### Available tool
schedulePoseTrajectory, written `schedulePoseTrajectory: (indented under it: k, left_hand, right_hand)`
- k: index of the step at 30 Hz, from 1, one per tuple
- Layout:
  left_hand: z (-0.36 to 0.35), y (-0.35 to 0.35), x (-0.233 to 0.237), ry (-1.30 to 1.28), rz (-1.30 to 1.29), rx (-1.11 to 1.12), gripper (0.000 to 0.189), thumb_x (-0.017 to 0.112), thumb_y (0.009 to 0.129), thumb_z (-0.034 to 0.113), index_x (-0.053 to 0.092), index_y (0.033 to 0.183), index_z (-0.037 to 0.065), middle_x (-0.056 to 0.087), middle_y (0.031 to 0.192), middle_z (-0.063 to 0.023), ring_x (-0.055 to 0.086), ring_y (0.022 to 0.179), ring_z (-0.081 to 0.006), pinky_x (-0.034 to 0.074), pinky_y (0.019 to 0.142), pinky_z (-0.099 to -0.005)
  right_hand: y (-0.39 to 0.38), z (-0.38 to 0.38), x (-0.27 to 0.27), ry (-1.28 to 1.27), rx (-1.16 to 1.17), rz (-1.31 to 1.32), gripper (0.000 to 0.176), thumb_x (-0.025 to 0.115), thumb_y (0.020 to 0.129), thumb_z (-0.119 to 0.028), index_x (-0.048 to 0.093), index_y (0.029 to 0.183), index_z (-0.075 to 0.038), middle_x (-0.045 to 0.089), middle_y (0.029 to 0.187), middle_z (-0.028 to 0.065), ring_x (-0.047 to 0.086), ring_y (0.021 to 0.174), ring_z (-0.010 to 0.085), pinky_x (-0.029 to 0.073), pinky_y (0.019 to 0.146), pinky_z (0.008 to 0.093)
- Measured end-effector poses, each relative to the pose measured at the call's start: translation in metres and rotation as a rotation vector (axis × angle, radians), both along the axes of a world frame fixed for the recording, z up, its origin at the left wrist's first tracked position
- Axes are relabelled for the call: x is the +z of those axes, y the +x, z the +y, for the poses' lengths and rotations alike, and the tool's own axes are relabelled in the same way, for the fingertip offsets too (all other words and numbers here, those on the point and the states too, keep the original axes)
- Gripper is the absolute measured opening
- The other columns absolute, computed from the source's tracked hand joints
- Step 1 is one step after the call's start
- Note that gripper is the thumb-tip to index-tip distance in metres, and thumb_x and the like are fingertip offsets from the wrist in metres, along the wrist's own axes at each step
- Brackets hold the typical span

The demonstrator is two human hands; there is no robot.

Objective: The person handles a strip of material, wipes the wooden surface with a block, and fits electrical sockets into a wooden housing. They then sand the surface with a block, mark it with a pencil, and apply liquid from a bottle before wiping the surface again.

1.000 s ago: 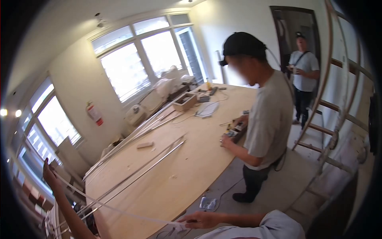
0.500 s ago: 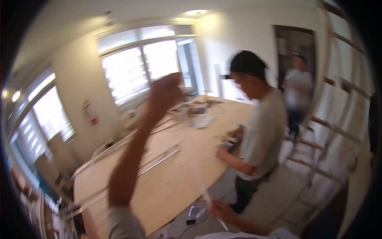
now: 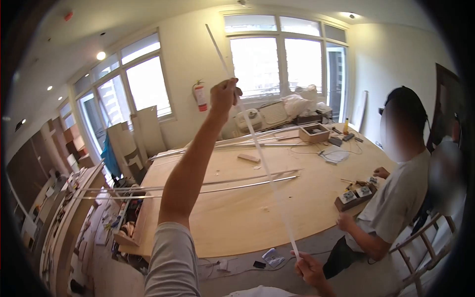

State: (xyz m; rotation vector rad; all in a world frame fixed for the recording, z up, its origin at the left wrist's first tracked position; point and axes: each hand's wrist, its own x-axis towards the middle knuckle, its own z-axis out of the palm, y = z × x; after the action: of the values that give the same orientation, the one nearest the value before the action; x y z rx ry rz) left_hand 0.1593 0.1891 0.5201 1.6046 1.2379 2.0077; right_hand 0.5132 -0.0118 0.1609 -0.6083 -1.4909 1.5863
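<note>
A long, thin white strip [image 3: 264, 166] slants across the view, from the upper middle down to the lower right. High up in front of the wall, my left hand [image 3: 225, 97] has its fingers closed round the strip, with part of it sticking out above. Near the strip's lower end, my right hand [image 3: 309, 269] grips it between thumb and fingers, beyond the table's near edge. Behind the strip lies the large plywood table [image 3: 237, 218], with long metal strips [image 3: 247, 186] on it.
A person in a cap [image 3: 401, 183] stands at the table's right by a wooden box with devices [image 3: 355, 196]. Another open box [image 3: 314, 132] and tools lie at the back. A ladder [image 3: 420, 257] is at lower right, a fire extinguisher [image 3: 200, 96] on the wall.
The view has swung right-to-left, so the table and the person now appear farther right. Both my hands still hold the strip, which now shows more sharply.
</note>
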Motion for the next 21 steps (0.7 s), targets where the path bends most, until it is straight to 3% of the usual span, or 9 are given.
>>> schedulePoseTrajectory:
  k: [5,8,10,11,16,18,20,21]
  left_hand:
    - [-0.055,-0.116,0.01,0.151,-0.212,0.362,0.024,0.052,0.09,0.018,0.064,0.095,-0.002,0.057,0.058,-0.0049,0.043,0.043,-0.0092,0.035,0.041,-0.0248]
    - [-0.095,-0.227,0.025,0.279,-0.443,0.462,0.021,0.05,0.089,0.011,0.063,0.098,-0.002,0.058,0.06,-0.0056,0.047,0.046,-0.0119,0.037,0.042,-0.0255]
    - [-0.141,-0.286,0.029,0.374,-0.406,0.567,0.016,0.057,0.086,0.015,0.062,0.078,0.002,0.054,0.058,-0.003,0.047,0.046,-0.0129,0.036,0.04,-0.0253]
    - [-0.165,-0.308,0.033,0.387,-0.405,0.601,0.016,0.056,0.086,0.016,0.062,0.078,0.003,0.054,0.058,-0.003,0.048,0.046,-0.0128,0.037,0.04,-0.0256]
    - [-0.285,-0.394,0.049,0.317,-0.373,0.696,0.02,0.053,0.087,0.017,0.059,0.072,0.006,0.052,0.055,-0.0019,0.048,0.042,-0.0123,0.039,0.038,-0.0269]
    - [-0.311,-0.375,0.061,0.321,-0.457,0.799,0.019,0.053,0.086,0.015,0.057,0.069,0.007,0.049,0.053,-0.0012,0.043,0.037,-0.0129,0.035,0.035,-0.0266]
    - [-0.334,-0.387,0.067,0.305,-0.377,0.635,0.02,0.054,0.086,0.016,0.052,0.068,0.01,0.047,0.053,-0.0007,0.043,0.039,-0.0128,0.034,0.037,-0.0263]
    - [-0.335,-0.392,0.07,0.312,-0.423,0.743,0.021,0.054,0.087,0.018,0.05,0.068,0.01,0.046,0.053,-0.0004,0.043,0.04,-0.0127,0.035,0.038,-0.0271]
  right_hand:
    - [-0.035,-0.005,0.033,0.043,0.176,-0.178,0.03,0.047,0.094,-0.01,0.052,0.122,0.0,0.049,0.061,0.0008,0.042,0.053,0.0061,0.035,0.048,0.0216]
    - [-0.048,-0.026,0.053,-0.212,0.23,-0.091,0.019,0.05,0.091,-0.008,0.064,0.104,-0.005,0.045,0.061,-0.0016,0.041,0.054,0.0092,0.034,0.049,0.025]
    - [-0.054,-0.024,0.063,-0.009,0.327,-0.165,0.021,0.048,0.092,-0.008,0.063,0.107,-0.007,0.043,0.062,-0.0034,0.038,0.054,0.007,0.032,0.048,0.0228]
    - [-0.056,-0.024,0.067,0.088,0.365,-0.197,0.022,0.048,0.093,-0.008,0.063,0.109,-0.008,0.042,0.062,-0.0042,0.037,0.054,0.0059,0.03,0.048,0.0217]
    - [-0.053,-0.015,0.064,0.061,0.328,-0.293,0.024,0.049,0.092,-0.008,0.063,0.111,-0.008,0.044,0.064,-0.004,0.039,0.056,0.0056,0.032,0.049,0.0212]
    - [-0.048,-0.014,0.049,0.018,0.311,-0.313,0.024,0.05,0.092,-0.008,0.062,0.112,-0.008,0.045,0.065,-0.0036,0.04,0.056,0.0057,0.034,0.05,0.0209]
    - [-0.044,-0.013,0.03,-0.03,0.289,-0.312,0.025,0.05,0.091,-0.008,0.062,0.113,-0.008,0.047,0.066,-0.0029,0.042,0.057,0.0059,0.036,0.051,0.0209]
    - [-0.043,-0.01,0.025,-0.024,0.314,-0.304,0.025,0.051,0.091,-0.008,0.062,0.114,-0.008,0.047,0.067,-0.0024,0.043,0.058,0.0061,0.037,0.052,0.0209]
